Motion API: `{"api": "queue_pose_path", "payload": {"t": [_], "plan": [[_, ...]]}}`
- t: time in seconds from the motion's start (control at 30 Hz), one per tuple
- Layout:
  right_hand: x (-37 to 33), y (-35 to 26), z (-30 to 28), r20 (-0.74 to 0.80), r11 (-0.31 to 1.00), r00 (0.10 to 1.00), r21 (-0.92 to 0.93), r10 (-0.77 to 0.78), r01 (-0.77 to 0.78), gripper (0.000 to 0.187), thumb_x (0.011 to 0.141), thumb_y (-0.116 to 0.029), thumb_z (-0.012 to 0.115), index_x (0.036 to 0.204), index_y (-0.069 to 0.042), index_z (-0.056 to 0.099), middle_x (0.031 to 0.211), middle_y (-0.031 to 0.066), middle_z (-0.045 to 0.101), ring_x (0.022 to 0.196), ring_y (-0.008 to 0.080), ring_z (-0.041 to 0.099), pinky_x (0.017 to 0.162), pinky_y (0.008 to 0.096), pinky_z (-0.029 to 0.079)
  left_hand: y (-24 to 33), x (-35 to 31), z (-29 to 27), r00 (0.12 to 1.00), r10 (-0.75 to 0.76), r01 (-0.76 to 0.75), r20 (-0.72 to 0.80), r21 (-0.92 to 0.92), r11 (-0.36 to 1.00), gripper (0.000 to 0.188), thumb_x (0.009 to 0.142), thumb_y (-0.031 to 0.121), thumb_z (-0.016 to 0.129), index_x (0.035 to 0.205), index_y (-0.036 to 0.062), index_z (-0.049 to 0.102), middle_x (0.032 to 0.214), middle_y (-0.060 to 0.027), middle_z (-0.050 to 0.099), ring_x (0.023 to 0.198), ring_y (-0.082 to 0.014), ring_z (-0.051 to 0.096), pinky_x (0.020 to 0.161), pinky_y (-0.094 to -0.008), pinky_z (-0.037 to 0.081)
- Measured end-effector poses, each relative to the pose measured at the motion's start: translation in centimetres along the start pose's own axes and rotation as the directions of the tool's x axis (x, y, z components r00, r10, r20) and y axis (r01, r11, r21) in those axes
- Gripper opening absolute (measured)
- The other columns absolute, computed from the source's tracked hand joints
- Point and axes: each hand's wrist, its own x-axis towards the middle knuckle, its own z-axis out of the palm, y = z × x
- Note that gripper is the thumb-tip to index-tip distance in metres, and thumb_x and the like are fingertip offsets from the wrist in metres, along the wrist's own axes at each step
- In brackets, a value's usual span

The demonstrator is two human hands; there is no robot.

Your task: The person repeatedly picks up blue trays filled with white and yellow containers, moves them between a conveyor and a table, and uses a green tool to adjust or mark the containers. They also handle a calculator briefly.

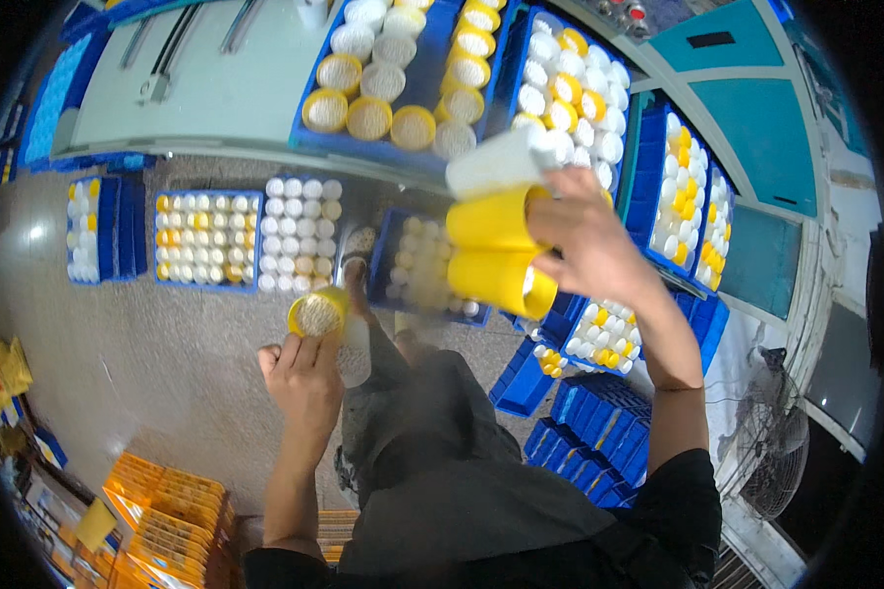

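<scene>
Left hand (304,381): pinched yellow cup (316,312), white cup (355,357) beside | Right hand (591,236): clutched two yellow cups (486,220) endwise, seemingly keeping them paired

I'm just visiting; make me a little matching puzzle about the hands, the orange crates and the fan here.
1. Left hand
2. Right hand
3. Orange crates
4. Fan

A. Picture's lower right
B. Gripping two yellow cylinders
C. Stacked at lower left
D. Gripping a yellow container with pale contents

Pairs: 1-D, 2-B, 3-C, 4-A
</scene>
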Motion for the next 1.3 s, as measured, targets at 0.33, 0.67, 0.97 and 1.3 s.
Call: {"api": "queue_pose_path", "payload": {"t": [0.33,0.67,0.97,1.3], "plan": [[-6.6,0.8,35.6,0.286,0.965,0.956,0.223,0.07,-0.138,0.015,0.071,-0.018,0.068,0.078,-0.005,0.066,0.089,0.0093,0.065,0.108,0.0307,0.053,0.097,0.0439,0.035,1.0,-18.6,13.3,0.961,-0.188,0.206,0.204,-0.069,0.976,0.017,0.073,0.004,0.062,0.089,0.0076,0.068,0.076,-0.0029,0.058,0.077,-0.0214,0.057,0.07,-0.0405,0.036],[0.6,8.1,73.2,0.217,0.967,0.956,0.118,0.196,-0.225,0.025,0.074,-0.02,0.071,0.093,-0.003,0.069,0.108,0.0091,0.068,0.116,0.0328,0.053,0.105,0.0456,0.035,-7.5,-23.0,42.1,0.955,-0.047,0.113,0.294,-0.213,0.971,0.028,0.071,0.004,0.062,0.098,0.0021,0.069,0.09,-0.0062,0.064,0.086,-0.0229,0.058,0.074,-0.0409,0.041],[5.9,15.1,83.5,0.228,0.959,0.935,-0.143,0.272,-0.244,0.017,0.075,-0.015,0.068,0.087,-0.004,0.073,0.106,0.0122,0.07,0.113,0.0322,0.054,0.106,0.0456,0.032,-11.2,-22.5,56.3,0.965,0.206,-0.138,0.16,-0.356,0.924,0.011,0.069,0.013,0.062,0.077,0.0067,0.065,0.082,-0.0048,0.057,0.084,-0.0199,0.056,0.071,-0.0364,0.039],[1.7,13.7,83.5,0.101,0.94,0.952,-0.217,0.29,-0.263,0.025,0.082,-0.015,0.06,0.103,-0.004,0.068,0.114,0.0123,0.066,0.108,0.0313,0.056,0.094,0.0475,0.04,-11.6,-19.0,62.8,0.931,0.345,-0.275,0.118,-0.393,0.878,0.012,0.069,0.013,0.063,0.079,0.0061,0.065,0.079,-0.0042,0.057,0.08,-0.0194,0.057,0.073,-0.0349,0.04]]}}
